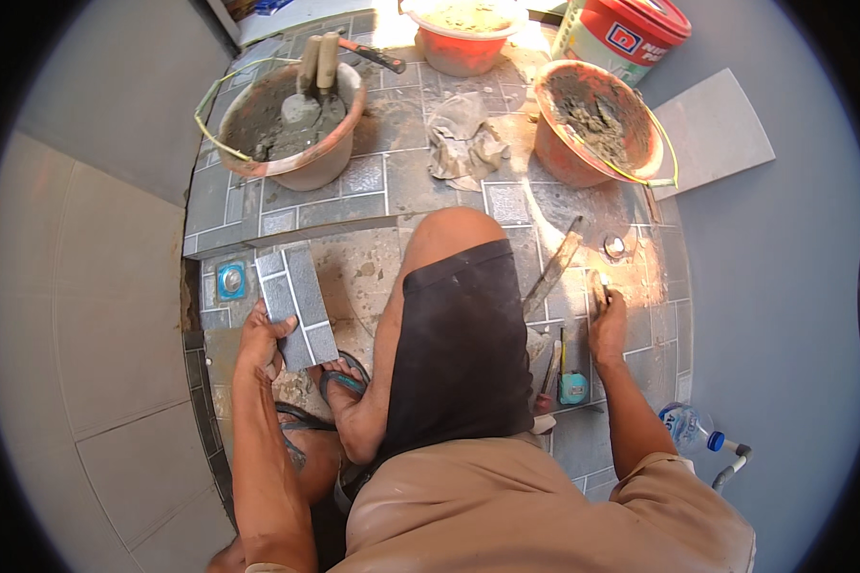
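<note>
The floor (406, 183) looks mostly tiled, but a bare patch (358, 260) seems left to cover, left of the knee (459, 229). A mortar bucket (327, 172) stands far left. Nearer, the left hand (261, 342) grips a grey tile piece (291, 296), not yet laid; at right, the right hand (609, 327) curls around what seems a wooden handle (597, 288).

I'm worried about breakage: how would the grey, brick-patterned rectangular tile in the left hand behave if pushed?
The grey, brick-patterned tile is probably stiff, looking flat with straight edges. It may chip at its exposed corners. Its rough-looking face suggests limited slipperiness.
</note>
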### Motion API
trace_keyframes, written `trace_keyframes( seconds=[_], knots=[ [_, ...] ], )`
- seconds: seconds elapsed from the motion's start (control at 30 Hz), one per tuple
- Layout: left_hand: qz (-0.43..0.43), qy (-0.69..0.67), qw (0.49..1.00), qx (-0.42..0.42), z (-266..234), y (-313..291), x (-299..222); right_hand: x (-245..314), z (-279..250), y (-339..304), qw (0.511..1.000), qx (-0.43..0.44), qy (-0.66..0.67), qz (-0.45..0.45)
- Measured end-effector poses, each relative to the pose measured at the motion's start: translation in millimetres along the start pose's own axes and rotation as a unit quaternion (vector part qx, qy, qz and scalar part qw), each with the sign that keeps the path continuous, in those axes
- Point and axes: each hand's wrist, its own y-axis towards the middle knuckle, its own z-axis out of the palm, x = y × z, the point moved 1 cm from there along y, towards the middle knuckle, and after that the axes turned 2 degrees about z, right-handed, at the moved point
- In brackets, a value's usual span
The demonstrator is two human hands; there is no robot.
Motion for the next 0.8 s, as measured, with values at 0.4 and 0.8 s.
trace_keyframes(
  seconds=[0.4,0.8],
  knots=[
    [-0.033,0.132,0.991,-0.021,160,143,3,39,-30,-57,0.961,0.229,-0.044,0.146],
    [0.141,0.355,0.923,-0.038,173,229,10,9,-62,-101,0.971,0.110,0.029,0.209]
  ],
)
